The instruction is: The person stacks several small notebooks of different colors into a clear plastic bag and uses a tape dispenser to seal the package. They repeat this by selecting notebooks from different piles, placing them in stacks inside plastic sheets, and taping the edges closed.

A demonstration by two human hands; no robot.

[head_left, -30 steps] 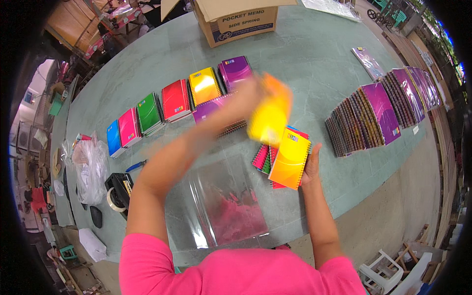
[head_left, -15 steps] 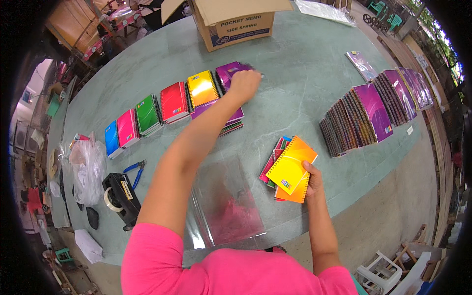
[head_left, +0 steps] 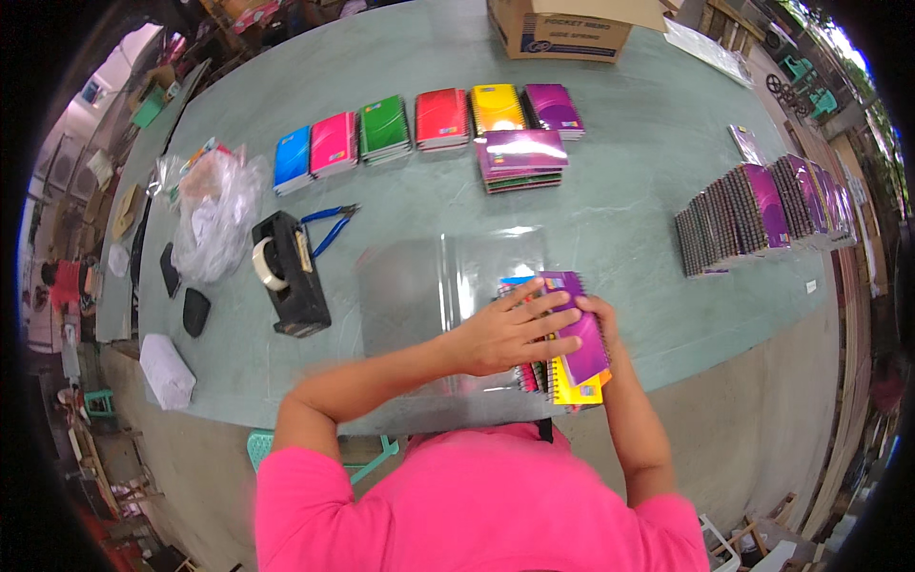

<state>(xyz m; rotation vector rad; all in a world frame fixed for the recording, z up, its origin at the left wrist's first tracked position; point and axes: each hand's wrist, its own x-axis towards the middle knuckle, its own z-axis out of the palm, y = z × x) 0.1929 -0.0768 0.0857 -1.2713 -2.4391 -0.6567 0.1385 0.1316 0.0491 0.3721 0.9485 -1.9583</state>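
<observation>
My right hand is closed on the right edge of a small stack of spiral notebooks, held low over the table near my body. A purple notebook tops this stack, slightly askew, and a yellow notebook sticks out below it. Blue, pink and other coloured edges show at the stack's left side. Across the purple cover lies my left hand, fingers stretched and spread; its thumb is hidden. Beneath and left of the hands, clear plastic sheets lie on the table.
Beyond stand stacks of blue, pink, green, red, yellow and purple notebooks. Packed notebooks stand right. Left are a tape dispenser, blue-handled pliers and a plastic bag. A carton stands behind.
My left hand has come back from the far purple stack to the held stack, where a purple notebook now covers the yellow one. The whole view has shifted.
</observation>
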